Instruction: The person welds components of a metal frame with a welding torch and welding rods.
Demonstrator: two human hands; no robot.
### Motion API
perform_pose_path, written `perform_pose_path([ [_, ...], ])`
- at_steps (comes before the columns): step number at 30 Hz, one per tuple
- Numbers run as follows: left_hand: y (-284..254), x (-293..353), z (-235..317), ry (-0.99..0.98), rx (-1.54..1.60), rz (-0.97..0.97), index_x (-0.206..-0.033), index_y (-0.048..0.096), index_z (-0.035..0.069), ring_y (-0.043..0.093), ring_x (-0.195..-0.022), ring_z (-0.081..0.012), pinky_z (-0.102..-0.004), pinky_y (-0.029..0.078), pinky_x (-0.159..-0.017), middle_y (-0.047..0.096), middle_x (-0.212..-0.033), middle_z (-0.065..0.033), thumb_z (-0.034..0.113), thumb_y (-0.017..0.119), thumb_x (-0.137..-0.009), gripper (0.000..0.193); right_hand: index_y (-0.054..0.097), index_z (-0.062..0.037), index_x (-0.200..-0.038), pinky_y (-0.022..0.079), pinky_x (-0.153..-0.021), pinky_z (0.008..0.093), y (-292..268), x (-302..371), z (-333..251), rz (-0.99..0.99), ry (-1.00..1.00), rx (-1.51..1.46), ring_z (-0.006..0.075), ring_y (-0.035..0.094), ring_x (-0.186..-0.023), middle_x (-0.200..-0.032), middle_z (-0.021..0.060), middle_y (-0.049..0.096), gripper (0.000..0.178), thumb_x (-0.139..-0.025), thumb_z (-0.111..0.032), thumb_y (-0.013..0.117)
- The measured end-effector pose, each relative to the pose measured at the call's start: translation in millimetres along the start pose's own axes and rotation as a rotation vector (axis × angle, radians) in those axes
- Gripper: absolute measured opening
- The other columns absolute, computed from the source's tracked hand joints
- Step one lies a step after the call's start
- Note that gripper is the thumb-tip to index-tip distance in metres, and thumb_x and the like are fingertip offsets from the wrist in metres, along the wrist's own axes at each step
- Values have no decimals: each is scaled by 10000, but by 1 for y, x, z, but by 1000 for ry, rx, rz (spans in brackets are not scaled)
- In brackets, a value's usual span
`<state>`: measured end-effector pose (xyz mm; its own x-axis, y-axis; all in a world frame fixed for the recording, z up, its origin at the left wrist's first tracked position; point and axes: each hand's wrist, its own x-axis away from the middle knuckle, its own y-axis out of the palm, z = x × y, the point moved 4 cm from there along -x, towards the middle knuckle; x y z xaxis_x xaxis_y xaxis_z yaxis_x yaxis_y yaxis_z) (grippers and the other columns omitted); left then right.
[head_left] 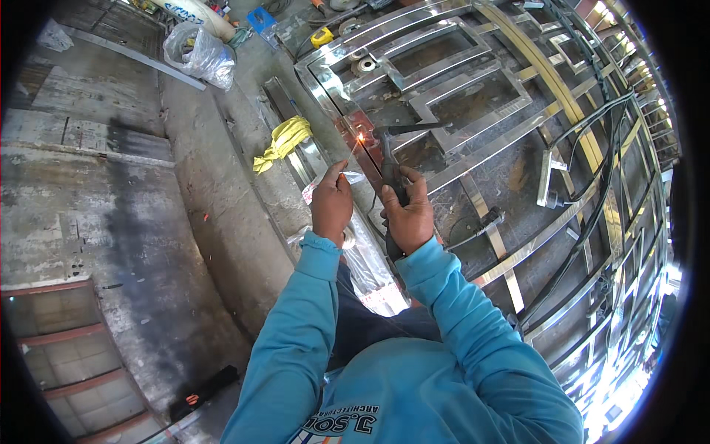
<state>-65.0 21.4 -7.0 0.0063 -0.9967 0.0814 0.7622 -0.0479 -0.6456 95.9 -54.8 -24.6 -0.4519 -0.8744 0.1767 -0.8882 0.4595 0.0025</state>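
Observation:
My right hand grips a black TIG welding torch, its head over the near-left side of a shiny metal frame. A bright orange glow shows at a joint on that side, just left of the torch head. My left hand pinches a thin filler rod whose far end reaches toward the glow. Both hands are apart, left of and along the frame's edge. A yellow cloth lies beyond my left hand on metal bars. Clear plastic wrapping lies between my forearms.
Black cables run across the frame at the right, near a metal clamp. A yellow tape measure, a blue tool and a clear plastic bag are at the back. A concrete ledge runs along the left.

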Motion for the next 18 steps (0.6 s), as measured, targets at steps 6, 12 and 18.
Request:
perform_pose_path([
  [6, 0, -3, -14, 792, -309, 74, -1161, 696, 7, 716, -952, -263, -354, 563, -859, 748, -1010, -140, 42, 626, -928, 246, 567, -76, -1300, 558, -755, 402, 1, -8, 49, -31, -448, 164, 276, 715, -836, -983, 159, 718, 426, -919, -164, 736],
  [12, -4, -2, 9, 43, -114, -26, -1308, 642, 28, 722, -901, -289, -394, 547, -830, 734, -1063, -215, 153, 507, -996, 361, 516, -94, -1347, 564, -751, 432, 1, 0, 1, 4, -60, -53, 350, 719, -834, -966, 191, 719, 511, -914, -230, 751],
  [18, -7, -7, 3, 84, -161, -7, -1216, 657, -19, 715, -795, -254, -379, 547, -737, 731, -937, -188, 144, 526, -992, 307, 450, -201, -1404, 567, -788, 520, 0, 5, -10, 37, -38, 200, 465, 710, -923, -987, 241, 737, 558, -928, -327, 713],
])
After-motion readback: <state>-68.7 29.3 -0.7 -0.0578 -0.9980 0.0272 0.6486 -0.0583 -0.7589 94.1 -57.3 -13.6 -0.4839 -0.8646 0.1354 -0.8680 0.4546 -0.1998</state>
